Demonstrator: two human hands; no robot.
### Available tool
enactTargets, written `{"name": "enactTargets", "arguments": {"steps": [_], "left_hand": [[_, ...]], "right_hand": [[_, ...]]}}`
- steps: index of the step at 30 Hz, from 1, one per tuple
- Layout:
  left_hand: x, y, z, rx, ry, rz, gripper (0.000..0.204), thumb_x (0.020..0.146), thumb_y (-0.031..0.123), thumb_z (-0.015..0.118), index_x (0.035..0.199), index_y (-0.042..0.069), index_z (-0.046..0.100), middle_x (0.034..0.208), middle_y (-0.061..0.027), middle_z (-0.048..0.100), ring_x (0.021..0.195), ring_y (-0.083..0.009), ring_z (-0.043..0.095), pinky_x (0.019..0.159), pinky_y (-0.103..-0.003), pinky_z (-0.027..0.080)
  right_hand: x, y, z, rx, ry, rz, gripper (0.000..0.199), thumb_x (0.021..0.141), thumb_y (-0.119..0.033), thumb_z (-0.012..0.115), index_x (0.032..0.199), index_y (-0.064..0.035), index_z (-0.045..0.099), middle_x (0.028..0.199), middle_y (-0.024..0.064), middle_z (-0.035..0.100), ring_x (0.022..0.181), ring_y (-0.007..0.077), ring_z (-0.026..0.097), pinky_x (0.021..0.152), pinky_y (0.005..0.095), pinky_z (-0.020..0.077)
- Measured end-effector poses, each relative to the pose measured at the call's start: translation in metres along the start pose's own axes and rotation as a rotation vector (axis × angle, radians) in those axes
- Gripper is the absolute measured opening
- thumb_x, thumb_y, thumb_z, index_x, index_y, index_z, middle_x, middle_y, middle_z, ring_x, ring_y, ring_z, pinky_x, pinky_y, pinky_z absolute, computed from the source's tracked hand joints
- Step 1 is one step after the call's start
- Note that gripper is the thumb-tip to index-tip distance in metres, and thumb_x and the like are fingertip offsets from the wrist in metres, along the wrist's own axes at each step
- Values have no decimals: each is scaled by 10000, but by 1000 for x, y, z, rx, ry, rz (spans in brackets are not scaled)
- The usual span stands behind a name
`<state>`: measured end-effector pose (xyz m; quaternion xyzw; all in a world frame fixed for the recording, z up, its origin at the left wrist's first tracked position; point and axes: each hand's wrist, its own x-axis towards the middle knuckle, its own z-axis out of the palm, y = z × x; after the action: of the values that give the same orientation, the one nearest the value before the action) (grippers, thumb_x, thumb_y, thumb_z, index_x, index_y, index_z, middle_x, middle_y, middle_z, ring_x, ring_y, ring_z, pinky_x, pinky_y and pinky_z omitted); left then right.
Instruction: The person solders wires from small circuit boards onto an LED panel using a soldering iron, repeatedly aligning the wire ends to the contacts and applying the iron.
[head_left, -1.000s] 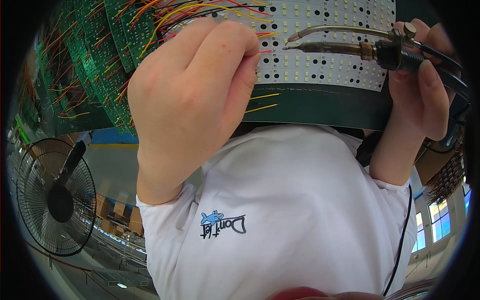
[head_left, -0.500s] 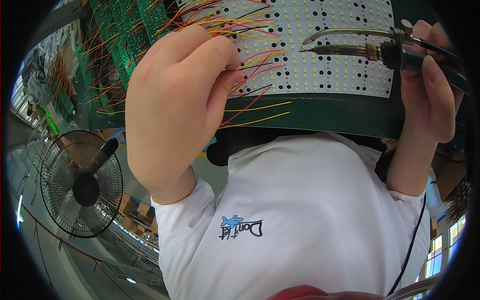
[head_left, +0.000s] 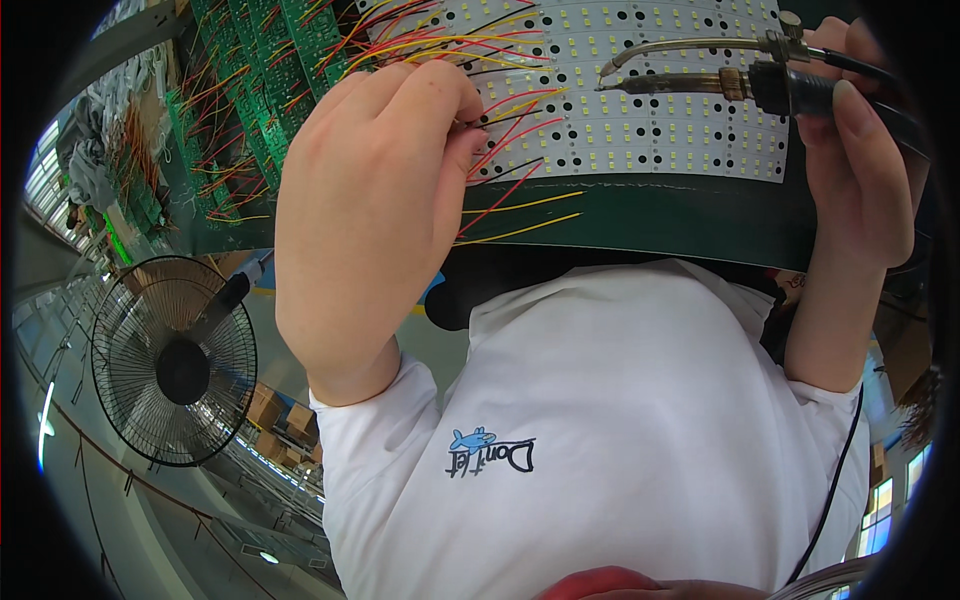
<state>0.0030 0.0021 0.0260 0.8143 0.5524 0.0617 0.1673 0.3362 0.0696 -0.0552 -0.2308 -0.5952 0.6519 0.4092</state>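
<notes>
White LED boards dotted with small yellow chips lie side by side on a dark green work surface. My left hand is above their left part, thumb and forefinger pinched on a black wire. Red and yellow wires fan out around those fingertips; the wires' other ends are hidden by the hand. On the right, my right hand grips a soldering iron with a thin curved solder feed tube fixed above it. The iron's tip points left, close over the boards, near the wire ends.
Green circuit boards with many red and yellow wires stand at the far left. The green work surface ends just before my white shirt. A black fan is at the left, with cardboard boxes beyond it.
The whole view has shifted slightly. Both hands keep their grips, and the iron's tip stays close to the same wire ends over the boards.
</notes>
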Motion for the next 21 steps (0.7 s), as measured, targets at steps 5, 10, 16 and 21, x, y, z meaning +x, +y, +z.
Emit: {"name": "enactTargets", "arguments": {"steps": [5,10,16,21], "left_hand": [[-2,4,3,-43,28,-51,150,808,-23,690,923,29,609,828,-106,640,717,-287,616,633,-370,495],[2,5,10,58,20,9,134,830,31,692,933,44,606,840,-99,634,759,-313,618,654,-391,494],[2,9,14,132,2,-28,126,841,49,674,930,35,586,852,-111,623,815,-327,614,699,-420,488],[3,2,16,172,3,19,127,832,-22,634,925,12,554,850,-124,612,827,-342,596,706,-426,475]], "right_hand": [[-1,2,3,-6,39,15,295,978,-62,444,1223,87,513,1076,150,535,927,148,501,746,228,405],[0,3,4,-2,48,30,295,978,-62,445,1222,87,513,1080,149,538,934,154,508,754,231,410],[0,4,2,2,74,42,294,977,-61,447,1221,88,513,1084,148,542,942,161,516,763,236,416],[-1,3,2,11,87,51,294,976,-61,448,1221,89,512,1088,147,545,949,167,522,771,239,421]]}}
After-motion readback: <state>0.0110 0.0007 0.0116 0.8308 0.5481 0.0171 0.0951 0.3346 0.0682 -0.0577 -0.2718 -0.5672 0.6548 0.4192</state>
